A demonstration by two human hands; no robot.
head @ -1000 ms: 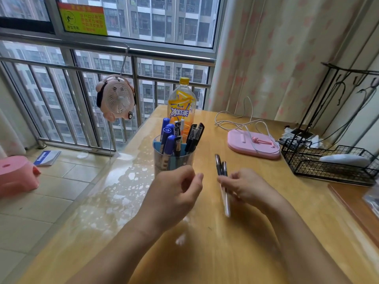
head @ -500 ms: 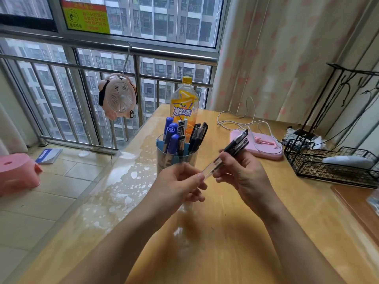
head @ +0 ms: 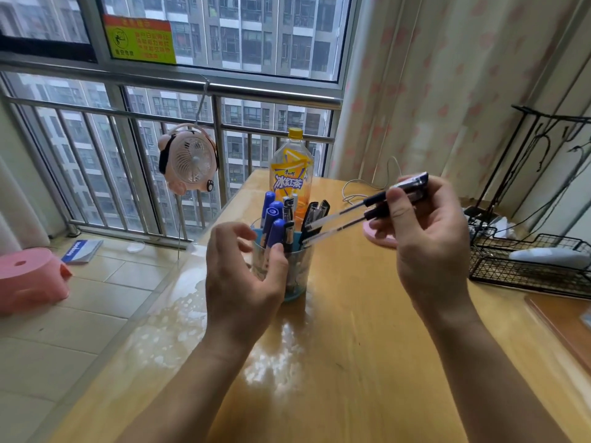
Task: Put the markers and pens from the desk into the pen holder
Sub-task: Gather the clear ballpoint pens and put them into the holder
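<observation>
Pens (head: pixel 351 219) pinched in right hand (head: pixel 428 238) slant onto holder (head: pixel 297 273) rim; left hand (head: pixel 240 276) cupped loose beside.

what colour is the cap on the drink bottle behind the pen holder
Yellow. The bottle cap shows clearly in the head view, above the bottle's orange-and-yellow label.

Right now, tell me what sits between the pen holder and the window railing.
In the head view, an iced tea bottle stands on the desk right behind the pen holder, between it and the window railing. Nothing else shows there.
</observation>
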